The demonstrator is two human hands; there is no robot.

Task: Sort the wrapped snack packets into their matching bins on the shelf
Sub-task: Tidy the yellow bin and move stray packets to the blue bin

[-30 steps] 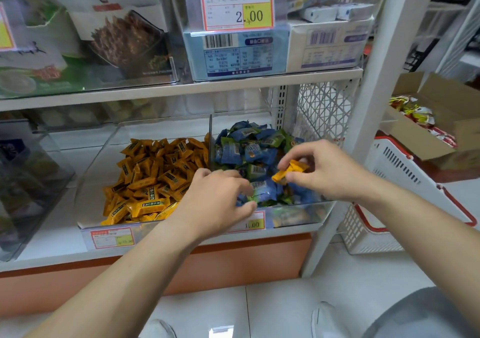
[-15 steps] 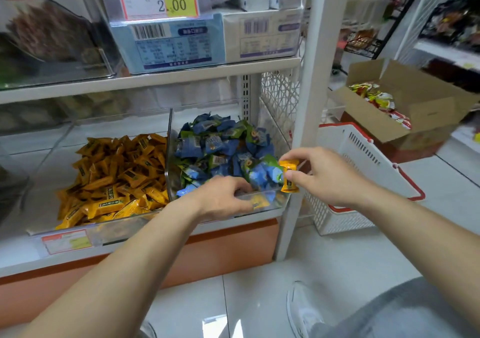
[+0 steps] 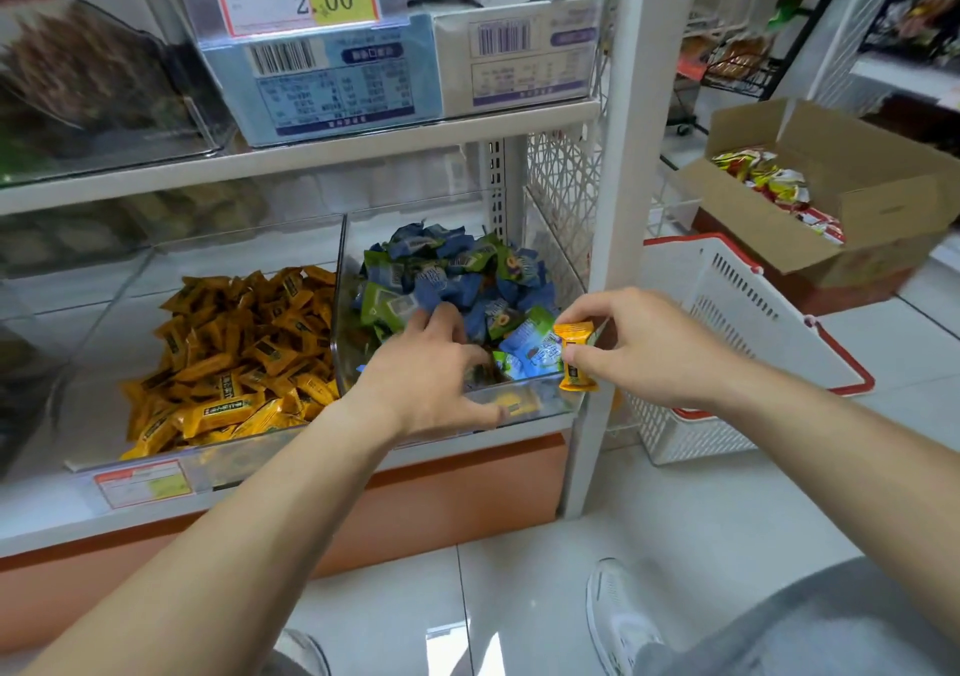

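Pinching orange packet (image 3: 575,358) w/ R hand (image 3: 649,350), near L hand (image 3: 426,384).

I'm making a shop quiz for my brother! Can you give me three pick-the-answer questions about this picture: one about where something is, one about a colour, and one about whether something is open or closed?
1. Where is the left hand?
A. In the bin of blue and green packets
B. In the bin of orange packets
C. In the white basket

2. What colour is the packet that the right hand pinches?
A. Blue
B. Orange
C. Green

3. How is the cardboard box on the floor?
A. Taped shut
B. Folded flat
C. Open, with packets inside

Answers:
1 A: its fingers reach in among the blue and green packets.
2 B: an orange wrapper shows between the thumb and fingers.
3 C: the flaps stand up and red and yellow packets show inside.
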